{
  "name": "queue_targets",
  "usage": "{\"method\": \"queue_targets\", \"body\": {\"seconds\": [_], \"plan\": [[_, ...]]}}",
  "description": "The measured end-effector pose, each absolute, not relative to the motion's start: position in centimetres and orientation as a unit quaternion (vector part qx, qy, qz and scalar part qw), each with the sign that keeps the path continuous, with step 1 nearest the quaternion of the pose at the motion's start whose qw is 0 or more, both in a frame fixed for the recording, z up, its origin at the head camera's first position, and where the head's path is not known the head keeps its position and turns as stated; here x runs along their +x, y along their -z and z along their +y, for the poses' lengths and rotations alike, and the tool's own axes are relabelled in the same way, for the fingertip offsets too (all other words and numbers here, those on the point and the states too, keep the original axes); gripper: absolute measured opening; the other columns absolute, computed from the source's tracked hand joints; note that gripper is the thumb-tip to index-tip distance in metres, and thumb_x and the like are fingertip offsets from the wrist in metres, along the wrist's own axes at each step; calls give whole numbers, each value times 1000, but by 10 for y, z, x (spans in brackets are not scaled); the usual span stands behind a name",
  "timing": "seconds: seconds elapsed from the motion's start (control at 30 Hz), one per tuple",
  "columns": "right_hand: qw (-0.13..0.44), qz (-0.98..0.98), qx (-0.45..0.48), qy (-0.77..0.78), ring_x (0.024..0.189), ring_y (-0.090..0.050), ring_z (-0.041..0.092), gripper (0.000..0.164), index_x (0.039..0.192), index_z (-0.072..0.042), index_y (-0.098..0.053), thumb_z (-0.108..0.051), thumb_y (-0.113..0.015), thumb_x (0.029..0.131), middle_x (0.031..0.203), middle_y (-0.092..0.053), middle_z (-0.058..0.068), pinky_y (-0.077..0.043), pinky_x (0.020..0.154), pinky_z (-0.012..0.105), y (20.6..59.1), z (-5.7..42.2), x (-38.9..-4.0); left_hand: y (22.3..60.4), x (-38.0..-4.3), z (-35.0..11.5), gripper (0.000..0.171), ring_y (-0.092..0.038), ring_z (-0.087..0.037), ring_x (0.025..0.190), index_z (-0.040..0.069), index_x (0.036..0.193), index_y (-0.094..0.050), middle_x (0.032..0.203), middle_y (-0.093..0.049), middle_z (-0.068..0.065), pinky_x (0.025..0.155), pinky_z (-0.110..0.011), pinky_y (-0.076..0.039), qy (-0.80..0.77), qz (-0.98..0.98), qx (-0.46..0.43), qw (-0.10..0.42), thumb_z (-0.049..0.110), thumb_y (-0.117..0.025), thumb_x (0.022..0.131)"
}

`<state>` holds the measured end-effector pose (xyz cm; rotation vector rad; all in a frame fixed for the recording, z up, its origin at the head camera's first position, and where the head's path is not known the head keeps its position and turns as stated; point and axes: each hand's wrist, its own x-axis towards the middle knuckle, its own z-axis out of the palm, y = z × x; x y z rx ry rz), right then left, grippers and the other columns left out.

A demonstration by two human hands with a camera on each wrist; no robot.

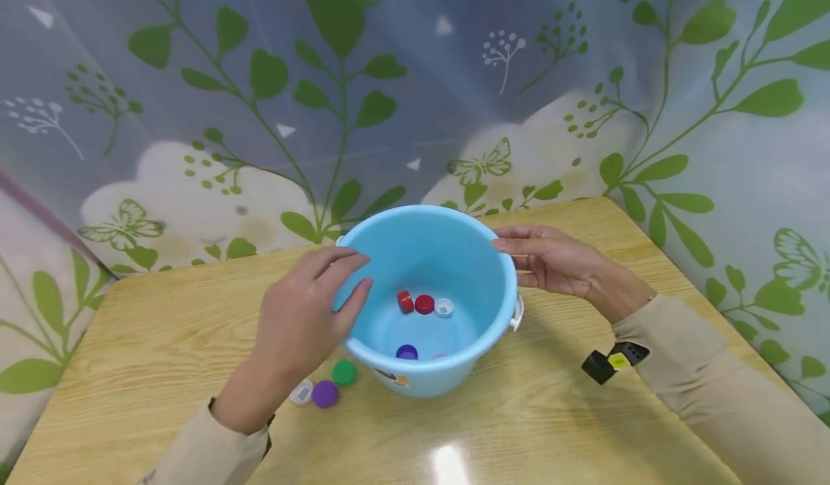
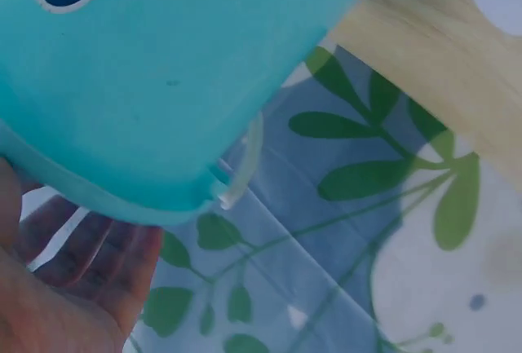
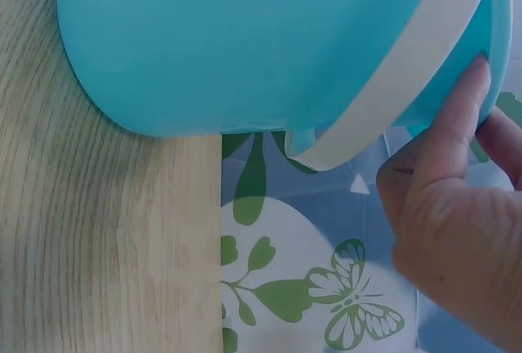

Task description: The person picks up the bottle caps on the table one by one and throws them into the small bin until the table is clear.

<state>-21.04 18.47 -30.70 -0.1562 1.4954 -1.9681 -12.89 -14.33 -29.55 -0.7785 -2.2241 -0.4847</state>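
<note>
A light blue bucket [image 1: 421, 380] with a white handle [image 3: 391, 76] stands on the wooden table. Inside at its bottom lie two red bottle caps, one flat [image 1: 424, 304] and one on edge [image 1: 405, 302], a white cap [image 1: 444, 308] and a dark purple cap [image 1: 407, 352]. My left hand [image 1: 301, 312] is at the bucket's left rim, thumb and fingers spread apart, with nothing between them. At the right rim my right hand [image 1: 551, 258] pinches the edge between thumb and fingers. In the right wrist view one fingertip [image 3: 477, 72] touches the wall just under the rim.
Beside the bucket's front left, a green cap [image 1: 344, 372], a purple cap [image 1: 326, 393] and a white cap [image 1: 301, 392] lie on the table [image 1: 551, 427]. Leaf-patterned cloth [image 1: 415, 110] hangs behind and at both sides. A black wrist device [image 1: 612, 361] sits on the right sleeve.
</note>
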Motion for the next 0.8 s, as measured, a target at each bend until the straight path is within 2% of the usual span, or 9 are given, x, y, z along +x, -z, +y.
{"method": "queue_targets", "body": {"seconds": [0.13,0.27,0.4,0.53,0.6,0.7,0.8], "plan": [[326,568,-55,754,92,-67,21,38,130,2,-47,-8,-59,95,108,-65,13,-57,81,34,306,186,-211,298,-128,-158,26,-66,-27,88,4,105,-69,99,-67,-10,44,-36,-52,207,-868,-250,375,16,-73,82],[326,570,-51,753,92,-67,21,37,130,1,-48,-8,-59,95,108,-65,13,-57,80,33,307,185,-210,308,-123,-181,23,-64,-26,82,4,105,-68,99,-66,-11,47,-37,-51,218,-893,-201,339,14,-71,83],[324,579,-54,746,94,-66,20,39,130,1,-48,-9,-61,95,110,-64,12,-56,83,34,307,184,-209,325,-117,-206,21,-64,-25,83,5,106,-67,104,-65,-9,60,-38,-56,221,-933,-178,222,12,-67,87],[321,581,-53,746,92,-66,20,37,128,0,-50,-9,-61,95,108,-64,12,-57,81,34,307,183,-209,347,-110,-230,20,-63,-27,96,9,108,-67,110,-62,-5,74,-39,-58,233,-953,-184,67,10,-65,88],[321,579,-54,747,90,-67,20,34,127,0,-51,-9,-60,95,107,-65,12,-57,80,33,307,184,-208,358,-106,-240,22,-62,-27,98,10,107,-67,111,-62,-3,76,-39,-57,233,-954,-189,13,8,-67,86],[324,574,-55,750,90,-67,20,33,125,-1,-52,-9,-60,95,106,-65,12,-57,79,33,307,184,-208,372,-102,-250,27,-60,-27,102,11,107,-67,112,-61,0,81,-42,-55,219,-954,-204,-34,7,-72,81],[323,571,-55,753,89,-67,20,32,125,-1,-52,-9,-61,94,106,-65,12,-58,79,33,306,185,-207,383,-100,-255,33,-59,-26,103,12,108,-68,112,-61,0,86,-45,-53,190,-954,-225,-46,10,-77,76]]}}
